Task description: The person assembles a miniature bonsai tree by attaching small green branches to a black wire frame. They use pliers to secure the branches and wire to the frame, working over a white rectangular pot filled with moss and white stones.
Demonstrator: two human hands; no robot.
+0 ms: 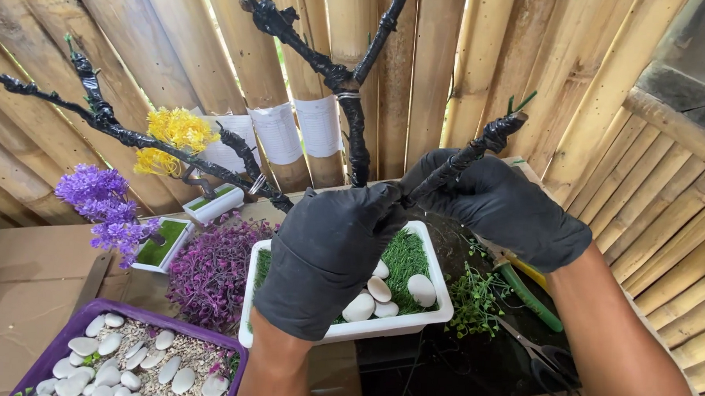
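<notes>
1. Looking down at my two black-gloved hands, I take the white rectangular planter (431,298) as my landmark; it sits just below both hands, filled with green artificial grass and smooth white pebbles (380,293).
2. My left hand (331,248) hangs directly above the planter's left half, fingers curled shut around the lower end of a black tape-wrapped branch (459,159).
3. My right hand (504,207) sits above the planter's right rear corner, closed on the same branch a little higher up. The two hands are close together, nearly touching at the fingertips.
4. That branch rises to the upper right of the planter, tilted, with a short green stub at its tip.
5. Behind the planter a taller black-wrapped trunk (355,112) stands upright and forks; I cannot tell where its base meets the grass, because my left hand covers it.
6. Left of the planter lies a mound of purple artificial foliage (209,271), and further left a purple tray (66,340) of white stones and gravel.
7. Above and left of the planter, a long wrapped limb carries yellow flowers (175,133) and purple flowers (102,201).
8. Right of the planter rest green sprigs (474,300) and scissors (546,357) on a dark surface.
9. A bamboo wall (605,113) backs everything.
</notes>
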